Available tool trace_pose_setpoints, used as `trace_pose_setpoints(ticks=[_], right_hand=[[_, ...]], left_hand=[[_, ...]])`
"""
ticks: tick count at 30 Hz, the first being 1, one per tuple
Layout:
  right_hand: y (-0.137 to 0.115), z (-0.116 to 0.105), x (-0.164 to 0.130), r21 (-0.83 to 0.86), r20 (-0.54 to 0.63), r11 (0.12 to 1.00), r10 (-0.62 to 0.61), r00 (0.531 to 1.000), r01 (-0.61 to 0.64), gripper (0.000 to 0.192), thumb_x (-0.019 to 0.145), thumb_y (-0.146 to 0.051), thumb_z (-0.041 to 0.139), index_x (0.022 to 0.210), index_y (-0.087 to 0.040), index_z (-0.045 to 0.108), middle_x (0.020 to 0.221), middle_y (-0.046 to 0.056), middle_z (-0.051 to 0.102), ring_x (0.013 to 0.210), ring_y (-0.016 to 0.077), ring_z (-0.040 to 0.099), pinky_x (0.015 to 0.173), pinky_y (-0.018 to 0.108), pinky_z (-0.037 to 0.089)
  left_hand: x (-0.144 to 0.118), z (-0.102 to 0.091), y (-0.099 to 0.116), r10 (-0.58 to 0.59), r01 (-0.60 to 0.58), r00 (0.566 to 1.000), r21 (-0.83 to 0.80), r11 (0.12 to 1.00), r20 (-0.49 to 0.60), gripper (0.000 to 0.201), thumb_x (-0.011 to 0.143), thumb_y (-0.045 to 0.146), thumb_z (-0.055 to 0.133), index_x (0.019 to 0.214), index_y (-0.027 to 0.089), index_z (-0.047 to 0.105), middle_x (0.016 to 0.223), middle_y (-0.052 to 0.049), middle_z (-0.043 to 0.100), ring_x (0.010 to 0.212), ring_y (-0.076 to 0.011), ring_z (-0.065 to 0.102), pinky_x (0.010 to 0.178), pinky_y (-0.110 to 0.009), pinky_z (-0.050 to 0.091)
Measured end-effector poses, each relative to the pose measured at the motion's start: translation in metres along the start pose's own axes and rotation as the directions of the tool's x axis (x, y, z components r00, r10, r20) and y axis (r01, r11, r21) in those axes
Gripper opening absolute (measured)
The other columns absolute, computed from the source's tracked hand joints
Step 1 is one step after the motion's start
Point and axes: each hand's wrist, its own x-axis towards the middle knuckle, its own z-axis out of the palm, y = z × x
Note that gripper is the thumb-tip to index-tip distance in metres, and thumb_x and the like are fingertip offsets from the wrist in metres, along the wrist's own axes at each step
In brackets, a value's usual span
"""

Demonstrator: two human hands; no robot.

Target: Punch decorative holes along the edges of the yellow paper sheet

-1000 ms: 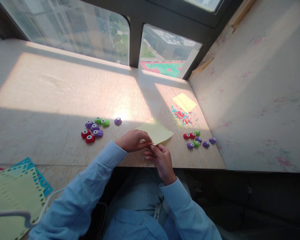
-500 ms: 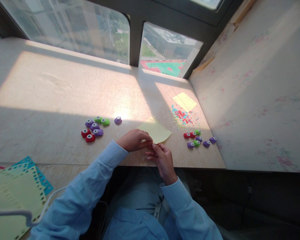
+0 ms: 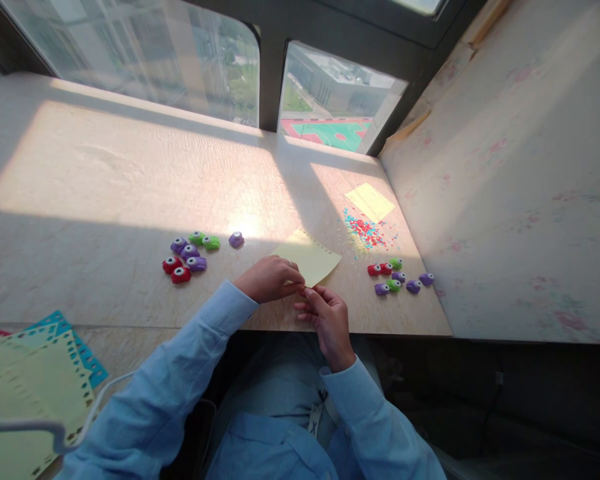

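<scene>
Yellow paper sheet [image 3: 310, 261] lying on the marble-patterned desk [image 3: 105, 200], near edge lifted at the hands, row of small punched holes visible along its right edge. Taken as landmark for all positions below.

Left hand [image 3: 267, 280]: at the sheet's near left corner, fingers curled and closed, pinching the sheet's near edge. Something small between the fingertips, possibly a punch; cannot tell from this view.

Right hand [image 3: 327, 317]: just nearer than the sheet, fingertips pressed together at the same near edge, touching the left hand's fingertips. Thumb and forefinger closed on the paper edge.

Left of the sheet, well apart: cluster of small craft punches [image 3: 187, 257] in purple, green and red, with one purple punch [image 3: 236, 240] alone between the cluster and the sheet.

Right of the sheet, near: second group of small punches [image 3: 397, 277], red, green and purple.

Beyond the sheet to the right: scatter of red and blue paper confetti [image 3: 365, 232], and past that a smaller yellow paper piece [image 3: 370, 201] in sunlight.

Far left of the sheet and nearer, off the desk edge: stack of punched-border paper sheets [image 3: 35, 380], yellow on top, blue and red beneath.

Light blue sleeves on both arms. Window [image 3: 180, 60] behind the desk.
</scene>
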Motion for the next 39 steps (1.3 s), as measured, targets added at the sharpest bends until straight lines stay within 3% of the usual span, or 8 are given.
trace_pose_setpoints(ticks=[10,26,33,39], right_hand=[[0.000,0.000,0.001,-0.044,-0.028,0.998,-0.041,0.999,0.039,0.037,0.061,-0.035,0.085,0.083,-0.016,0.062,0.070,-0.001,0.068,0.053,0.0144,0.068,0.039,0.019,0.052],[0.001,-0.001,0.000,-0.110,-0.002,0.993,-0.051,0.999,0.051,0.031,0.066,-0.039,0.080,0.080,-0.015,0.065,0.075,0.003,0.072,0.054,0.0145,0.068,0.038,0.019,0.050],[0.001,-0.001,0.001,-0.118,0.027,0.991,-0.059,0.998,0.062,0.028,0.067,-0.038,0.078,0.079,-0.016,0.066,0.069,0.000,0.069,0.053,0.0138,0.066,0.037,0.020,0.050],[0.003,-0.002,0.002,-0.134,0.043,0.987,-0.080,0.996,0.085,0.025,0.068,-0.038,0.076,0.078,-0.017,0.068,0.068,0.000,0.069,0.052,0.0136,0.066,0.037,0.020,0.050]], left_hand=[[0.000,0.002,0.001,0.029,-0.029,0.999,0.017,0.999,-0.017,0.021,0.088,0.022,0.057,0.079,0.023,0.076,0.082,-0.003,0.075,0.073,-0.0138,0.067,0.069,-0.025,0.044],[0.001,-0.002,0.006,-0.008,0.008,1.000,-0.043,0.999,0.011,0.019,0.087,0.022,0.058,0.083,0.021,0.076,0.086,-0.004,0.076,0.078,-0.0160,0.068,0.071,-0.026,0.045],[-0.001,-0.002,0.011,-0.040,0.035,0.999,-0.133,0.990,-0.031,0.021,0.090,0.031,0.058,0.087,0.018,0.074,0.084,-0.005,0.075,0.076,-0.0154,0.067,0.068,-0.024,0.045],[0.001,0.004,0.010,-0.054,0.049,0.997,-0.092,0.995,-0.050,0.021,0.090,0.030,0.057,0.083,0.018,0.073,0.078,-0.003,0.073,0.072,-0.0147,0.065,0.064,-0.024,0.041]])
